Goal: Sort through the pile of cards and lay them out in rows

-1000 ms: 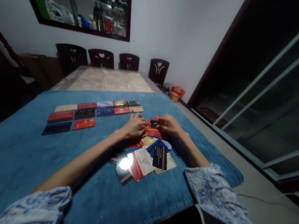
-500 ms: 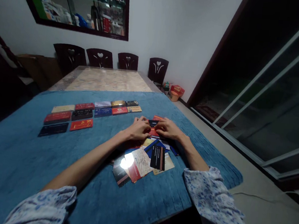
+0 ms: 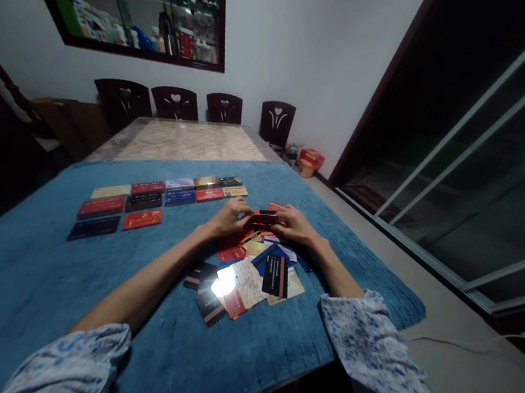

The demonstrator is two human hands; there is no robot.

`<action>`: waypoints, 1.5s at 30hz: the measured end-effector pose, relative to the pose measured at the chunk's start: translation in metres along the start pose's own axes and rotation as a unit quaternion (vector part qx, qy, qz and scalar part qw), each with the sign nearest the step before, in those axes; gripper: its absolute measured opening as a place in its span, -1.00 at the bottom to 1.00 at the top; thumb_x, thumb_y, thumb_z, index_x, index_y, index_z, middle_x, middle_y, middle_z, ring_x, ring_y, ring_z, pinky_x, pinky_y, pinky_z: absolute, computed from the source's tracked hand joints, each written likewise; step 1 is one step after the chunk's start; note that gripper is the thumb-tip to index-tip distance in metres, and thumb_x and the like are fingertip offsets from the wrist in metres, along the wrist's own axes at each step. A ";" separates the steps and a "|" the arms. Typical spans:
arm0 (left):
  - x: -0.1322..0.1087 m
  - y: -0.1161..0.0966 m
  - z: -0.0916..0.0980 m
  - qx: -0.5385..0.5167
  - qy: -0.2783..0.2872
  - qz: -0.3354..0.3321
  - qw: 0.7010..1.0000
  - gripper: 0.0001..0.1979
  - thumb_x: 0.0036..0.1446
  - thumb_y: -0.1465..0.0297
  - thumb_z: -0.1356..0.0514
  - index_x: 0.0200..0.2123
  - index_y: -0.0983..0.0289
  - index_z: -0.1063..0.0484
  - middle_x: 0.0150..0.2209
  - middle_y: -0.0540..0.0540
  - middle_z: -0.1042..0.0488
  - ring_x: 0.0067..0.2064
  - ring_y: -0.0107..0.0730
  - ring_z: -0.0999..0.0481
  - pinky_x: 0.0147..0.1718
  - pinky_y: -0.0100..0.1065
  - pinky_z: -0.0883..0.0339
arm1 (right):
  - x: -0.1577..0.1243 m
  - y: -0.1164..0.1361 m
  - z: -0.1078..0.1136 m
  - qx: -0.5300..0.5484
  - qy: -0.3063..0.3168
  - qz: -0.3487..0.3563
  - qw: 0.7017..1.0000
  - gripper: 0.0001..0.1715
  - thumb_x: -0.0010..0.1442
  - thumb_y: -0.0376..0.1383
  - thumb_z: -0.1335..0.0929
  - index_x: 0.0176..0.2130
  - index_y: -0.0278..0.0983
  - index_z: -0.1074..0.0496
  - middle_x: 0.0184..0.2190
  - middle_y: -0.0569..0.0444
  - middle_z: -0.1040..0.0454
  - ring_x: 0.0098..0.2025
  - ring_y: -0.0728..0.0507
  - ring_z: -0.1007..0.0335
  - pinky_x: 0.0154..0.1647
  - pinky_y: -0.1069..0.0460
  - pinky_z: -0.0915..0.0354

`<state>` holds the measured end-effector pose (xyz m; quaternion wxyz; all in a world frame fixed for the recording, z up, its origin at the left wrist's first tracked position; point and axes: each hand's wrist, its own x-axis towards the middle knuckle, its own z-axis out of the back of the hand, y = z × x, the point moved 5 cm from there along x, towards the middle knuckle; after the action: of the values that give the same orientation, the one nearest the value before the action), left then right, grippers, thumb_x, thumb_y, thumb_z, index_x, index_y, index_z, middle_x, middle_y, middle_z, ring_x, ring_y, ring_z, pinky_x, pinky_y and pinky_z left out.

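Between my two hands a red card [image 3: 264, 219] is held up, tilted so that it looks thin from here. My left hand [image 3: 233, 217] pinches its left end, and my right hand [image 3: 293, 225] grips its right end. Below them lies a loose, overlapping pile of cards, among them a black card [image 3: 276, 276] with a brown stripe, a blue card [image 3: 262, 262] and a white card with writing [image 3: 248, 282]. Part of the pile is hidden behind my hands. The print on the held card cannot be read.
Rows of cards lie to the left, including an orange-red card [image 3: 142, 219] and a dark navy card [image 3: 94, 227]. A blue cloth [image 3: 158, 335] covers the near table. Dark chairs [image 3: 225, 108] stand at the far end; a sliding glass door [image 3: 470, 181] is at right.
The red card has come up off the pile between my hands. My left hand has shifted left and slightly up, uncovering more cards beneath.
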<state>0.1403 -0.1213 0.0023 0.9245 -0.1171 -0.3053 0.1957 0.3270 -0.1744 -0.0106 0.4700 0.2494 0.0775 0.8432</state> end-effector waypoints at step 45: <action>-0.014 0.027 -0.003 -0.139 -0.143 0.185 0.962 -0.73 -0.08 0.46 -0.21 -0.23 0.29 -0.53 -0.23 0.03 -0.62 -0.17 -0.30 -0.56 -0.18 -0.33 -0.41 | 0.013 -0.004 -0.021 -0.009 -0.143 -0.046 0.989 -0.83 0.25 -0.35 -0.33 -0.23 -0.25 -0.54 -0.26 -0.02 -0.59 -0.18 -0.19 -0.37 -0.09 -0.05 -0.26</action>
<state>0.1240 -0.1041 -0.0166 0.7934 -0.2695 -0.4316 0.3342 0.3141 -0.1597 -0.0256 0.5166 0.3594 0.0131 0.7771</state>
